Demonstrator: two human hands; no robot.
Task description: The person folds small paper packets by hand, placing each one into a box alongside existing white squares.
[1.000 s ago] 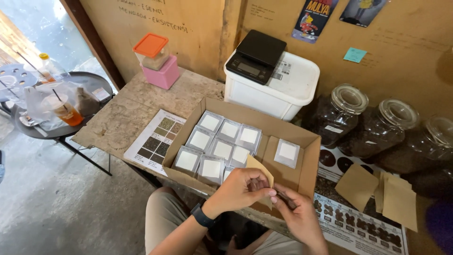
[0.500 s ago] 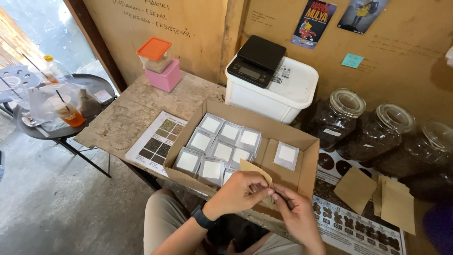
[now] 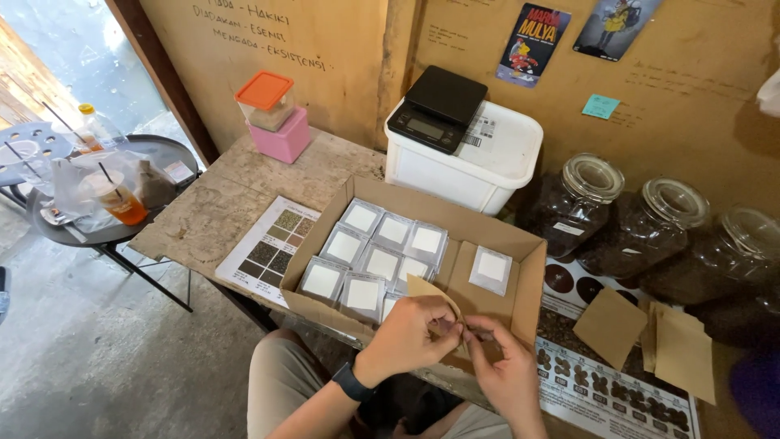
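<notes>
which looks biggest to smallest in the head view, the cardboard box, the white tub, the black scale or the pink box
1. cardboard box, clearly the largest
2. white tub
3. black scale, sitting on the tub
4. pink box, smallest; it lies farther from the camera, so its gap to the scale is unsure

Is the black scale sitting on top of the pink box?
No, the black scale sits on the white plastic bin, while the pink box carries a clear container with an orange lid.
</notes>
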